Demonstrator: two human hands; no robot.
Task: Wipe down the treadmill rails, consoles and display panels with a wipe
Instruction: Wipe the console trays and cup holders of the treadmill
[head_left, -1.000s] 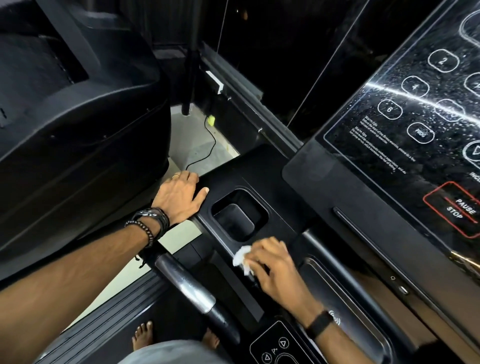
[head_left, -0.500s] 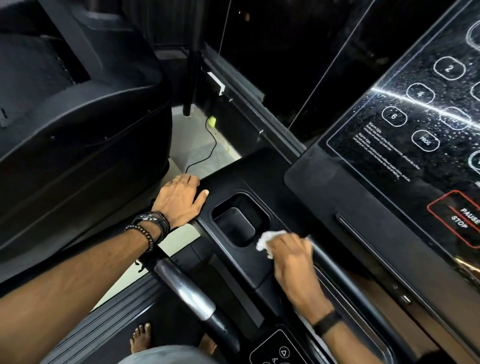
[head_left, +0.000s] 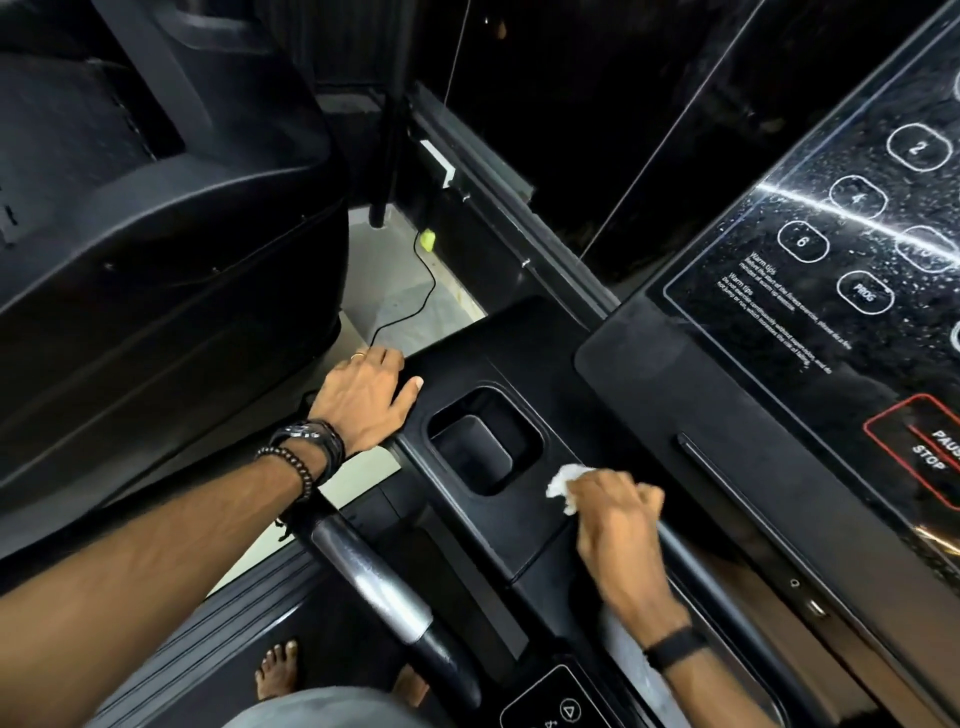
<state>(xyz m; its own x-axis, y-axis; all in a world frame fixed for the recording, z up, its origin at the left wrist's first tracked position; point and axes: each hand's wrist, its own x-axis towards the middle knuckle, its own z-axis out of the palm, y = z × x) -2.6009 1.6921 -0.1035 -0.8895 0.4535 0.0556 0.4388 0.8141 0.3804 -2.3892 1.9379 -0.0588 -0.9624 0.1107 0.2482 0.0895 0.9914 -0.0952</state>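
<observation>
- Head view, only view supplied: right hand (head_left: 618, 525) bunched round white wipe (head_left: 566, 483), fingers curled and clamped on it, pressing it to black console tray (head_left: 498, 519) just beside cup recess (head_left: 483, 441).
- Left hand (head_left: 363, 400) laid flat on outer corner of console, fingers relaxed and spread, gripping nothing; apparently bracing. Hands well apart, recess between them.
- Display panel (head_left: 831, 270) at upper right speckled with droplets or dust; judged not yet wiped.
- Silver-and-black side rail (head_left: 384, 592) below left forearm; surface looks dull, state of cleaning not determinable.
- Small control pad (head_left: 550, 706) at bottom edge, partly cut off.
- Bare foot (head_left: 278, 670) visible on deck below.
- Risk: wipe passing over PAUSE/STOP key (head_left: 930, 452) or numbered keys could trigger the machine if powered; power state not visible.
- Risk: belt start with bare feet on deck, injury likely.
- Risk: small crumpled wipe may miss recess corners or slip into recess.
- Risk: wet panel, smearing rather than cleaning.
</observation>
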